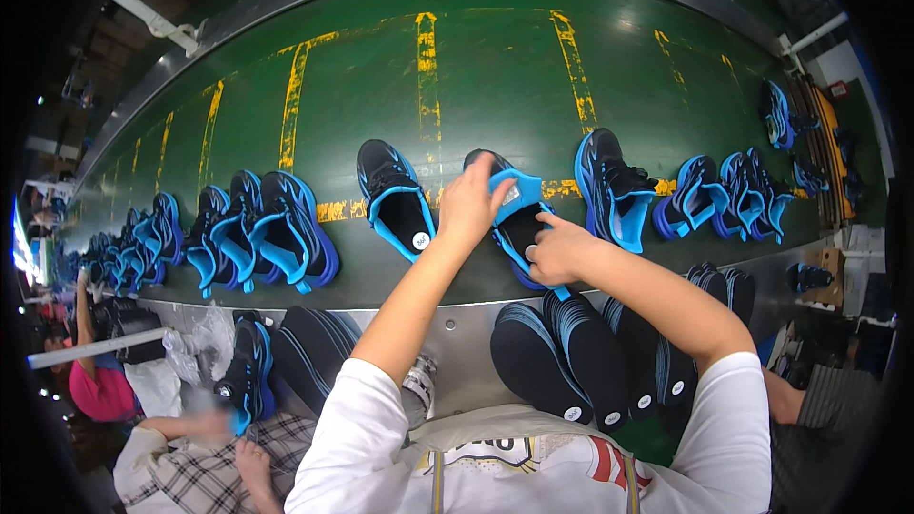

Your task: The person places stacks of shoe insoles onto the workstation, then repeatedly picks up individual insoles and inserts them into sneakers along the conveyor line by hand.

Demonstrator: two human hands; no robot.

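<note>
A black and blue sneaker (pixel 522 228) lies on the green belt in front of me, toe pointing away. My left hand (pixel 466 205) is at its upper front, thumb and fingers closed about the light blue tongue (pixel 517 189), which is folded up. At the heel end, my right hand (pixel 564 249) grips the collar, its fingertips reaching the opening. Inside lies a black insole with a round white sticker, partly covered by my right fingers. Just left sits another sneaker (pixel 398 198) with a stickered insole in it; a third sneaker (pixel 614 186) stands to the right.
Stacks of black insoles (pixel 547 357) lie on the metal ledge (pixel 450 326) close to my body. More sneakers (pixel 281 228) line the green belt (pixel 371 67), marked with worn yellow stripes. At lower left, a co-worker in a plaid garment (pixel 190 466) handles a sneaker (pixel 249 366).
</note>
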